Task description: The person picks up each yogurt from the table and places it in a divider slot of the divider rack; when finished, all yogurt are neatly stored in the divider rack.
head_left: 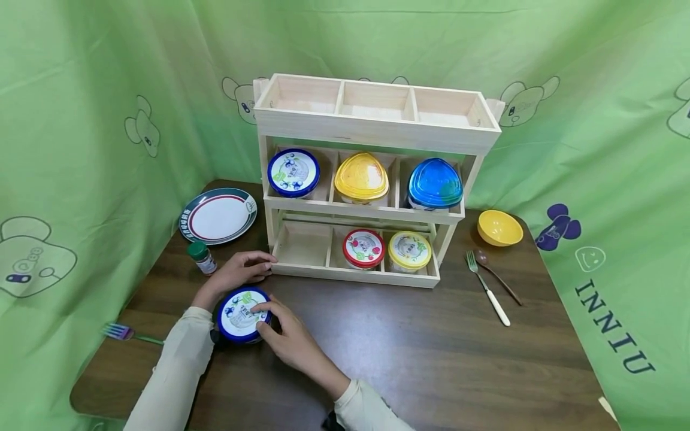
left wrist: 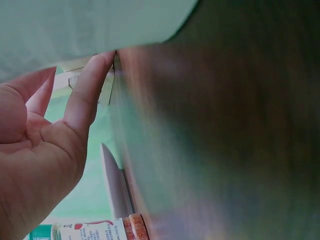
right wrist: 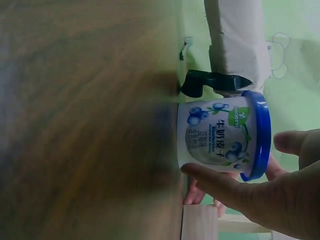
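A white tub with a blue lid and blueberry print [head_left: 244, 315] stands upright on the table. My right hand [head_left: 293, 338] is at its right side; in the head view a fingertip and the thumb lie over the lid. In the right wrist view one fairly straight finger [right wrist: 215, 180] runs along the tub's printed wall [right wrist: 215, 132], with the thumb near the lid. My left hand [head_left: 239, 270] has its fingertips at the lower left corner of the wooden shelf rack [head_left: 350, 276]. In the left wrist view its fingers [left wrist: 80, 102] extend toward the pale wood, contact partly hidden.
Lidded tubs, among them a yellow one [head_left: 362, 176] and a red one [head_left: 364, 248], sit in the rack. On the left are a plate [head_left: 221, 215], a green-capped jar [head_left: 202, 258] and a fork [head_left: 121, 331]. On the right lie a bowl [head_left: 499, 228], white-handled fork [head_left: 489, 290] and spoon [head_left: 498, 278].
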The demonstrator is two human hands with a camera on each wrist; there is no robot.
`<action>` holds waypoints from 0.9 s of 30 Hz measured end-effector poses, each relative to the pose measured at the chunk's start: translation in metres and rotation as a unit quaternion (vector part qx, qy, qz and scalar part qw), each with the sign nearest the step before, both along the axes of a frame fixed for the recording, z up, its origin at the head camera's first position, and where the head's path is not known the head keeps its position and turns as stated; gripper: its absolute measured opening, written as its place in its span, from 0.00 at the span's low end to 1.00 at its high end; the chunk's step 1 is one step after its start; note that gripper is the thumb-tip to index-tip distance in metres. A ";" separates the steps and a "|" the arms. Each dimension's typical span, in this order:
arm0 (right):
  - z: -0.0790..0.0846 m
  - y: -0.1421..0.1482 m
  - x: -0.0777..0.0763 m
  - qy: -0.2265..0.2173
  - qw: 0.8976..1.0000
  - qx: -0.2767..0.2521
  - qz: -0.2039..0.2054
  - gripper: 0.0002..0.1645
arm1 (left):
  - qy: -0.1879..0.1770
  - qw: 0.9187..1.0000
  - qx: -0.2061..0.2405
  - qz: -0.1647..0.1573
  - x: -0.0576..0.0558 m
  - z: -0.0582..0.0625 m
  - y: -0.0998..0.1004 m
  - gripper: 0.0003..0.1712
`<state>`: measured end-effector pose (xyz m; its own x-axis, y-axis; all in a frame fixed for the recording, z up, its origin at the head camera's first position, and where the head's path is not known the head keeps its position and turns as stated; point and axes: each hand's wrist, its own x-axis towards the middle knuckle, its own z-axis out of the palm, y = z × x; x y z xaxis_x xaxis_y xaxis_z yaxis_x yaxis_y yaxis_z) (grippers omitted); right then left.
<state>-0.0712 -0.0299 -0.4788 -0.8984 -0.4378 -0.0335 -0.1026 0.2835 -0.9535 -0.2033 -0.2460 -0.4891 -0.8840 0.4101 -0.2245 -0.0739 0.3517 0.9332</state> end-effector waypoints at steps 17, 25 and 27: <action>-0.002 0.019 0.004 -0.010 0.999 -0.044 0.014 0.16 | -0.010 1.000 0.007 0.008 0.003 0.000 0.001 0.21; 0.007 0.067 0.015 -0.002 0.999 -0.046 -0.024 0.16 | -0.025 0.999 -0.007 0.024 0.001 -0.001 0.003 0.20; 0.010 0.082 0.017 0.006 0.998 -0.045 -0.043 0.16 | -0.029 0.999 -0.008 0.025 0.000 0.000 0.004 0.20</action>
<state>-0.0544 0.0523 -0.4689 -0.9326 -0.3607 0.0135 -0.0936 0.2055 -0.9742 -0.2029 -0.2422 -0.4887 -0.8886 0.3615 -0.2822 -0.1458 0.3608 0.9212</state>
